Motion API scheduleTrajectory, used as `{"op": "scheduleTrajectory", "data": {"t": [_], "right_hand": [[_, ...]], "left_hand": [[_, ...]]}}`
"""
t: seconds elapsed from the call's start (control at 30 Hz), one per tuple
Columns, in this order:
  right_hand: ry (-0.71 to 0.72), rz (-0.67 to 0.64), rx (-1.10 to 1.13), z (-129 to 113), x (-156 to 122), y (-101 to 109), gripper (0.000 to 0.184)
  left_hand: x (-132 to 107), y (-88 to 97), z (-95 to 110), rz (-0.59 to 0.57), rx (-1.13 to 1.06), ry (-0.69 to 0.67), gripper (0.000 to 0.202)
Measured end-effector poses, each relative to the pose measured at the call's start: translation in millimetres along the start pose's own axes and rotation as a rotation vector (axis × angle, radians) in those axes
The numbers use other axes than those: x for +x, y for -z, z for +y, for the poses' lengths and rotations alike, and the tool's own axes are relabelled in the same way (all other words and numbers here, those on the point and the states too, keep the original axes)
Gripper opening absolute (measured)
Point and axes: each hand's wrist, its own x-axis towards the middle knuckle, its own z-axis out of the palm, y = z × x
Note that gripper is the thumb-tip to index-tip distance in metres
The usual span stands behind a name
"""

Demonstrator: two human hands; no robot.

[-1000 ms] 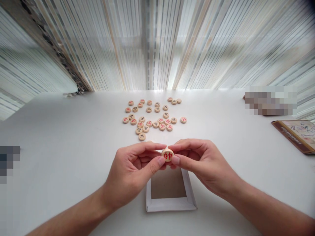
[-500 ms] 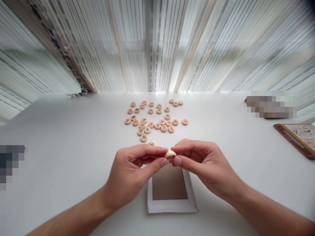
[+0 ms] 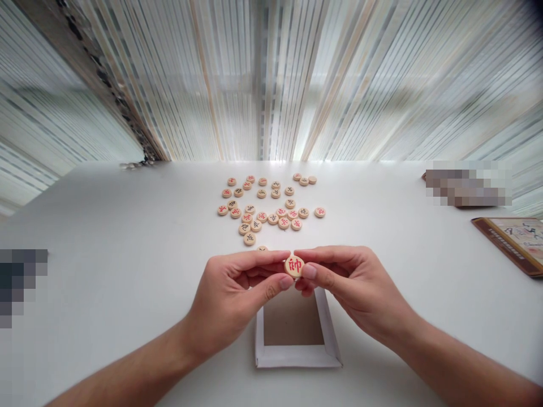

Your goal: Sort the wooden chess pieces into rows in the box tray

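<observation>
Between my two hands is a round wooden Chinese chess piece with a red character facing me. My left hand pinches its left side with thumb and fingers. From the other side, my right hand grips the same piece, its thumb on the right edge of the face. Below the hands lies a shallow open cardboard box with white walls and a brown bottom; the hands cover its far end. Just beyond my left fingers, another piece with a dark mark is partly hidden.
Several more chess pieces, marked in red or black, are scattered across the white table. A brown printed box lid or board lies at the right. Pixelated patches hide things at both sides. A striped curtain hangs behind the table.
The held chess piece has been tilted so its red character now faces me fully. Both hands stay at nearly the same place, with the right fingers shifted slightly around it.
</observation>
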Motion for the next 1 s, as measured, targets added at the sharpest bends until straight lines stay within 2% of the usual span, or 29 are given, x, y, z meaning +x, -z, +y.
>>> {"op": "scheduleTrajectory", "data": {"t": [0.17,0.33,0.5,1.0], "right_hand": [[0.046,-0.023,-0.001,-0.3,-0.2,-0.5,0.021],[0.034,-0.034,0.013,-0.4,0.1,-2.0,0.022],[0.064,-0.052,0.053,-1.1,0.3,-4.0,0.024],[0.139,-0.045,0.012,1.8,1.1,-4.9,0.023]], "left_hand": [[0.5,0.3,0.4,-0.008,0.017,-0.019,0.026],[3.4,-0.1,3.0,-0.038,0.011,-0.019,0.026],[4.5,1.1,3.1,-0.035,0.015,-0.012,0.027],[2.2,2.0,-2.8,0.010,0.116,-0.121,0.034]]}}
